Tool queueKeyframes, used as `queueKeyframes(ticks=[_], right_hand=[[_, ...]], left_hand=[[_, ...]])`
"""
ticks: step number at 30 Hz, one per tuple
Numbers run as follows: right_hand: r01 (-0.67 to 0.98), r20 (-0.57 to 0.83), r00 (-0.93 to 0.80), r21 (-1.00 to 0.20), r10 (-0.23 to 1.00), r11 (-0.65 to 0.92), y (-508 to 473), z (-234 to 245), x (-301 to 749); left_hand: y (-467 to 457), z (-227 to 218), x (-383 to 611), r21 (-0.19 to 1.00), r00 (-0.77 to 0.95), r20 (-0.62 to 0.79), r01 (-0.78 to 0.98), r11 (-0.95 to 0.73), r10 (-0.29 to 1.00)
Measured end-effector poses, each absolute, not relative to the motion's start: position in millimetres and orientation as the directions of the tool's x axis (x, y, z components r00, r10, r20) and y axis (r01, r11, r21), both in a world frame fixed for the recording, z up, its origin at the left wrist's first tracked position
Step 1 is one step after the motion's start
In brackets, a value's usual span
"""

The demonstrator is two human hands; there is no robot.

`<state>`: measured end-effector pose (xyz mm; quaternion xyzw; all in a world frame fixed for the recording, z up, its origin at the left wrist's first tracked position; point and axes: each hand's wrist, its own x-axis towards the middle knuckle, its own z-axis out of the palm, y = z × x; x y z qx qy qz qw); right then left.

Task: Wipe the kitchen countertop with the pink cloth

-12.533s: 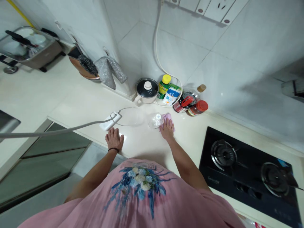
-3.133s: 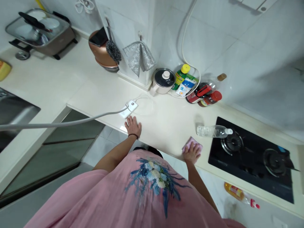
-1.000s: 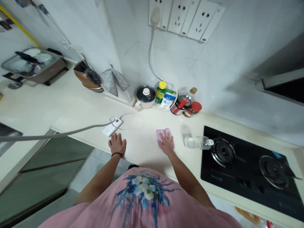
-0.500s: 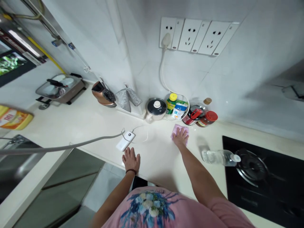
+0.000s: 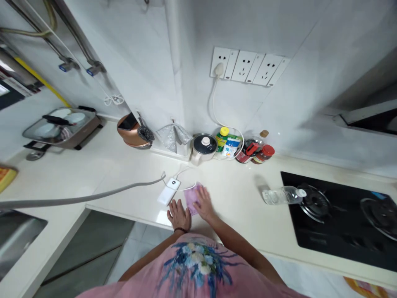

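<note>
Under my right hand lies a pink cloth, pressed flat on the pale countertop; the fingers are stretched out over its right part. My left hand rests flat near the counter's front edge, fingers spread, just left of the cloth and holding nothing. Beyond its fingertips lies a white power bank with a white cable that loops over to the cloth's upper edge. A grey hose-like cord reaches in from the left and ends close to the power bank.
Along the wall stand a small lidded pot, a yellow-capped bottle, a white packet and a red-lidded jar. A clear plastic bottle lies partly over the black gas stove. At left are an electric pan and a sink.
My right hand has swept the pink cloth left and toward me, from near the jars to beside my left hand. The left hand stays flat by the edge. The view has shifted.
</note>
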<state>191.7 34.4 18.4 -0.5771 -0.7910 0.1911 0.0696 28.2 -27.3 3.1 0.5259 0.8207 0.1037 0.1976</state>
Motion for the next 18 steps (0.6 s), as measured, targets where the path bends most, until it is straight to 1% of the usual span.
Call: queueKeyframes(ticks=[2, 4, 6, 8, 10, 13, 16, 18], right_hand=[[0.928, -0.029, -0.099, -0.363, 0.995, 0.082, 15.5, 17.4, 230.4], [0.928, 0.017, 0.175, -0.336, 0.984, -0.159, -14.8, 13.6, 277.3], [0.874, 0.027, 0.411, -0.294, 0.911, -0.386, -52.8, 7.4, 319.7], [0.814, 0.068, 0.553, -0.256, 0.830, -0.521, -88.2, -0.1, 347.9], [0.782, 0.103, 0.609, -0.245, 0.787, -0.573, -111.0, -7.1, 359.9], [0.753, 0.130, 0.646, -0.266, 0.752, -0.601, -117.3, -12.7, 359.0], [0.723, 0.146, 0.681, -0.293, 0.717, -0.626, -108.3, -13.3, 354.0], [0.719, 0.156, 0.685, -0.300, 0.711, -0.627, -104.1, -14.0, 353.6]], left_hand=[[-29.2, 2.9, 22.9, 0.394, -0.349, -0.229, 0.820, 0.415, 0.909], [-28.8, 3.0, 20.4, 0.412, -0.282, -0.224, 0.840, 0.353, 0.933], [-24.5, 3.3, 24.5, 0.447, -0.106, -0.186, 0.876, 0.180, 0.977], [-15.9, 3.2, 36.2, 0.477, 0.125, -0.124, 0.878, -0.051, 0.984], [-4.3, 2.0, 52.0, 0.475, 0.276, -0.076, 0.855, -0.209, 0.958], [18.5, -1.1, 70.9, 0.444, 0.350, -0.063, 0.849, -0.288, 0.935], [52.7, -1.1, 73.6, 0.429, 0.335, -0.079, 0.862, -0.271, 0.939], [84.8, 3.0, 65.7, 0.428, 0.233, -0.085, 0.886, -0.176, 0.969]])
